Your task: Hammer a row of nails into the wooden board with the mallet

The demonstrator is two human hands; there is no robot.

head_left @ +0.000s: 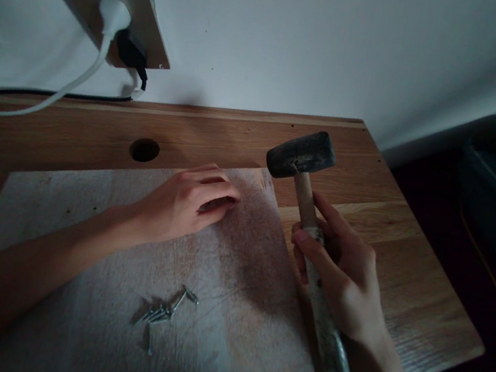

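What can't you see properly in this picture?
Head view:
- Whether the left hand pinches a nail: the hand itself covers the spot.
- The middle of the hammer handle: the right hand wraps it.
- How many nails lie on the board: small, dim pile.
- What stands right of the table: too dark.

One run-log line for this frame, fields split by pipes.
right hand: grips hammer handle, head raised | left hand: fingertips on board | nails: loose pile on board

One head-worn view, forward and down, close above left hand (185, 201) and right hand (341, 274) over a wooden table (237, 134)
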